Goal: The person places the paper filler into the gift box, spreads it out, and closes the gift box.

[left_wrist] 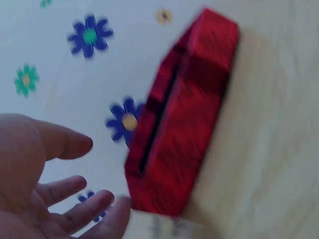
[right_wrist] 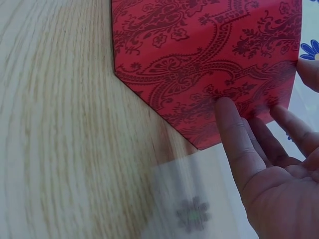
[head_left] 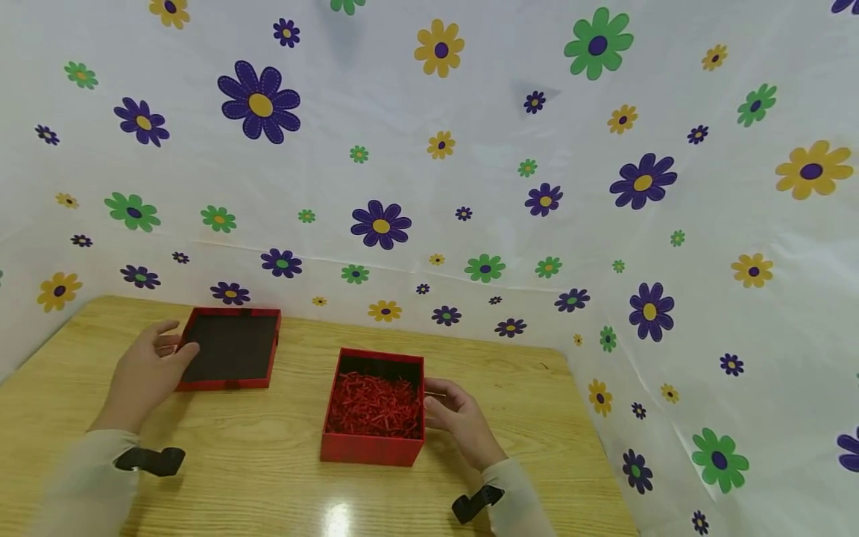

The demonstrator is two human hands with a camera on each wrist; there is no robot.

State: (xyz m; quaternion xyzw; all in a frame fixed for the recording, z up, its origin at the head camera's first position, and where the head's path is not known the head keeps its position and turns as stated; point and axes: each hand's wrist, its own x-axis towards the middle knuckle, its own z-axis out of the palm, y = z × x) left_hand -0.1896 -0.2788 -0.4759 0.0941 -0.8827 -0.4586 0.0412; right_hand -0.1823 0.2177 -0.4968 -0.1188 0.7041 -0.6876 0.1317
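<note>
A red square box (head_left: 372, 449) stands on the table, filled with red shredded paper (head_left: 376, 406). To its left lies a shallow red box lid (head_left: 231, 347), its black inside facing up. My left hand (head_left: 144, 369) is at the lid's left edge, thumb and fingers spread; the left wrist view shows the hand beside the lid's red side (left_wrist: 184, 134) with nothing pinched. At the box's right wall is my right hand (head_left: 463, 421). Up close in the right wrist view, its extended fingertips rest against the patterned red wall (right_wrist: 199, 59), thumb near the edge.
Both boxed pieces rest on a light wooden table (head_left: 255, 440). White sheeting (head_left: 322, 186) printed with flowers hangs behind the table and along its right side. A black strap band (head_left: 150, 460) circles the left wrist and another band (head_left: 478, 504) the right.
</note>
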